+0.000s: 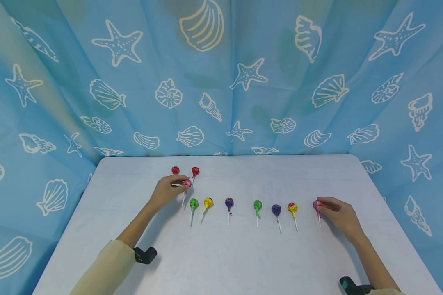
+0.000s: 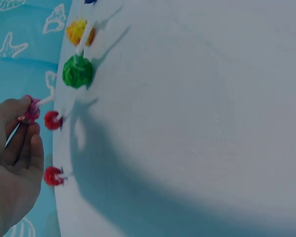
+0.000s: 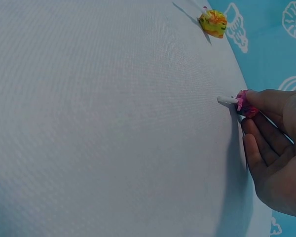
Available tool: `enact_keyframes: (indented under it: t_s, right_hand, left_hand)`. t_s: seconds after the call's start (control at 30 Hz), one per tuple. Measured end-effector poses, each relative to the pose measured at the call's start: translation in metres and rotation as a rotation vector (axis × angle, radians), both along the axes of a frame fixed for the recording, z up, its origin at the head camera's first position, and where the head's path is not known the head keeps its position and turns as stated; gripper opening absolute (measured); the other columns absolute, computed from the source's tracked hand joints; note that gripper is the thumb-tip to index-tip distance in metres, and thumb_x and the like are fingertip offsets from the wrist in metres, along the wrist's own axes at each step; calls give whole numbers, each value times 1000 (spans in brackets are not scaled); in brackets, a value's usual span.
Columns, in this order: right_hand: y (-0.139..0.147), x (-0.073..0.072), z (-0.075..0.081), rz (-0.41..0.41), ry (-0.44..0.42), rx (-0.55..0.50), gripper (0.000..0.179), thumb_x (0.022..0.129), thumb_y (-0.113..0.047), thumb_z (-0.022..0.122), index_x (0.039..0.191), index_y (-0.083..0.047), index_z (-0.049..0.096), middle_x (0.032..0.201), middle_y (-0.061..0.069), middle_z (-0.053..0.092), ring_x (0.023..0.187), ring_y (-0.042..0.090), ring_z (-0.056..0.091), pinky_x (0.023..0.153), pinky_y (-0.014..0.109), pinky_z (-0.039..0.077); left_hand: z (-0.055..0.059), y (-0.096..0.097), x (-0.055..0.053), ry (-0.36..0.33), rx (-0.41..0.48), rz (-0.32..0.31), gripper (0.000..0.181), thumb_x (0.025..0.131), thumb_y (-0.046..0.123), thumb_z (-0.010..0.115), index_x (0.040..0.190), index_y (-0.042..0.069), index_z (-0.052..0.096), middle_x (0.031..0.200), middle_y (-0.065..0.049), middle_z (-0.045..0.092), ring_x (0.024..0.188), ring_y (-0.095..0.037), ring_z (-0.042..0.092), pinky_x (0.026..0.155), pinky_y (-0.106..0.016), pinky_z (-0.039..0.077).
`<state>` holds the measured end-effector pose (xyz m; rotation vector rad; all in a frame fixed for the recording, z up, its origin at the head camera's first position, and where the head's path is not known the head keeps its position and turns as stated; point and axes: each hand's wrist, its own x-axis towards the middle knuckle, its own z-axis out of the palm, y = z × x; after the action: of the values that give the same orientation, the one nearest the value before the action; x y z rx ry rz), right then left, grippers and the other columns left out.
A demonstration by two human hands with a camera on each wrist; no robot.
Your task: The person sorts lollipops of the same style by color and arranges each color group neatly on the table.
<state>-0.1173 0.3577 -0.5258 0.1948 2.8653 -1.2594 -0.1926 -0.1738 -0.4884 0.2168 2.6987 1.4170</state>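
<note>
Between thumb and fingers, my left hand (image 1: 168,191) pinches a pink lollipop (image 1: 187,183) by its wrapped head, the white stick pointing down toward me. Just beyond that hand lie two red lollipops, one on the left (image 1: 175,170) and one on the right (image 1: 195,171). A green lollipop (image 1: 193,203) and a yellow one (image 1: 208,202) are on its near side. At the right of the table, my right hand (image 1: 340,216) pinches another pink lollipop (image 3: 247,103) by the head, its stick toward me.
Along the table (image 1: 243,262) runs a row with a purple lollipop (image 1: 229,203), a second green one (image 1: 257,205), another purple one (image 1: 276,210) and a second yellow one (image 1: 292,207). A blue curtain (image 1: 214,82) with shell prints hangs behind the table's far edge.
</note>
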Motion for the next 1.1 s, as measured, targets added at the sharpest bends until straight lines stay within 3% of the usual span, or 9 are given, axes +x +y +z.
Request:
enact_keyframes:
  t_s: [0.27, 0.47, 0.63, 0.77, 1.0, 1.1]
  right_hand:
    - [1, 1, 1, 5, 9, -8, 41, 101, -28, 61, 131, 0, 62, 127, 23, 63, 118, 39, 59, 84, 11, 48]
    - [0, 1, 2, 7, 7, -8, 44, 100, -31, 62, 131, 0, 62, 126, 22, 64, 118, 38, 59, 82, 8, 45]
    - [-1, 2, 1, 0, -7, -6, 47, 100, -34, 62, 132, 0, 61, 128, 22, 63, 120, 38, 58, 89, 21, 51]
    - [0, 3, 0, -4, -11, -15, 48, 100, -36, 61, 133, -1, 61, 129, 23, 62, 121, 38, 57, 87, 15, 49]
    - [-2, 3, 0, -13, -18, -7, 46, 101, -34, 60, 134, -2, 60, 130, 22, 61, 122, 37, 57, 99, 43, 47]
    - [-3, 3, 0, -7, -11, 2, 45, 101, -33, 60, 133, -2, 61, 130, 22, 62, 122, 37, 57, 96, 36, 49]
  left_hand:
    - [-1, 32, -23, 44, 53, 2, 31, 91, 9, 74, 122, 3, 70, 118, -12, 69, 102, -27, 66, 87, -35, 56]
    - [-3, 55, -32, 29, 48, -18, 30, 93, 9, 72, 123, 4, 70, 116, -10, 70, 102, -26, 65, 87, -33, 55]
    - [-7, 69, -37, 23, 77, -13, 30, 94, 7, 70, 123, 0, 69, 117, -14, 70, 101, -28, 67, 86, -34, 56]
    - [-13, 77, -41, 19, 79, 3, 30, 95, 7, 68, 124, 0, 68, 120, -15, 68, 102, -28, 68, 87, -34, 56]
    - [-19, 89, -46, 46, 7, 22, 30, 95, 7, 67, 125, 2, 68, 120, -13, 68, 105, -26, 66, 90, -33, 55]
    - [-19, 91, -47, 62, -10, 28, 28, 95, 6, 67, 124, 2, 68, 119, -13, 69, 105, -26, 66, 90, -33, 54]
